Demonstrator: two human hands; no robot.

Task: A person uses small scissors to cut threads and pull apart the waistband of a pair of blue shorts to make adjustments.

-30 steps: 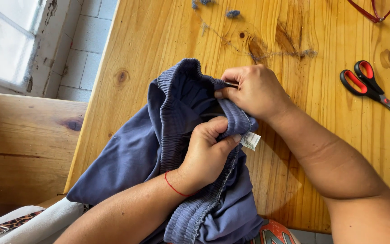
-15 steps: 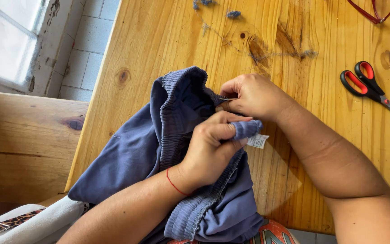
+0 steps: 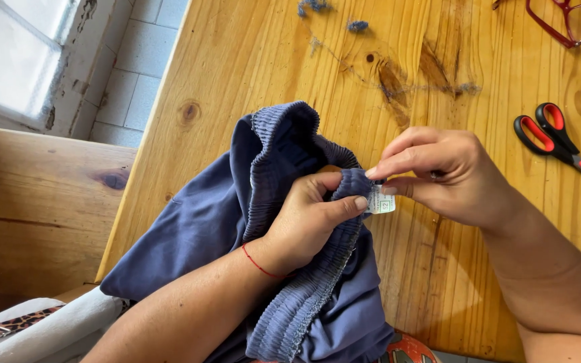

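Pinching: right hand point(image 3: 448, 176) fingertips point(image 3: 374, 173) closed at the small white label point(image 3: 380, 202) on the blue garment point(image 3: 237, 222); any tool in them cannot be told. Left hand point(image 3: 307, 218) grips the gathered waistband point(image 3: 344, 191) beside the label, thumb pressed on it. Label still attached; removal looks unfinished. Scissors point(image 3: 556, 138) lie right of the garment, untouched. Since the earlier frames, the right hand has shifted right of the label.

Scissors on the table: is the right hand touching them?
Apart. The head view shows bare wooden table between the right hand and the scissors.
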